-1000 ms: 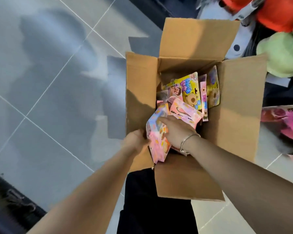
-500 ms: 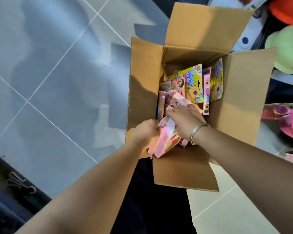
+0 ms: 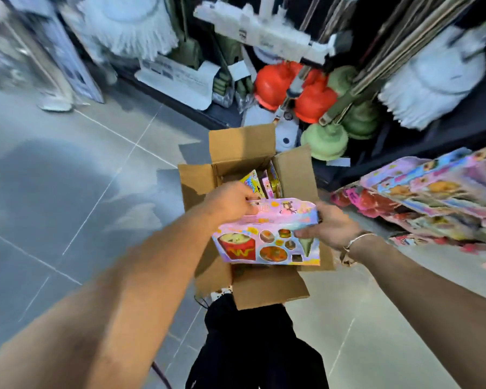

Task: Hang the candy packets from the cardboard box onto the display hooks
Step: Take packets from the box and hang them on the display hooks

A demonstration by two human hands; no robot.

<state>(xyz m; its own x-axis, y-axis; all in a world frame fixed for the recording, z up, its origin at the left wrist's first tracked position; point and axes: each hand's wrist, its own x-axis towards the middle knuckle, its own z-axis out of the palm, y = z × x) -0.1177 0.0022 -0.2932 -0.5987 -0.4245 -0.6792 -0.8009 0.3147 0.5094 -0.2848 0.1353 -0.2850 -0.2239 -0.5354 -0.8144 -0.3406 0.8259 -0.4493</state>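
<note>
The candy packet (image 3: 267, 234) lies crosswise above the cardboard box (image 3: 242, 148), the left hand (image 3: 227, 202) gripping its far corner and the right hand (image 3: 331, 227) pinching the end nearer the display packets (image 3: 432, 197).

Candy packet (image 3: 267, 237): pink-lilac, printed with fries carton, burgers and ice-cream cone. Printed face up, tilted, held above box. Left hand (image 3: 230, 200) grips far-left corner, right hand (image 3: 331, 226) pinches right edge.
Cardboard box (image 3: 242, 144): brown, flaps open, on floor, centre.
More packets (image 3: 254, 183): yellow and pink, upright inside box at far end.
Displayed packets (image 3: 432, 192): at right, blurred.
</note>
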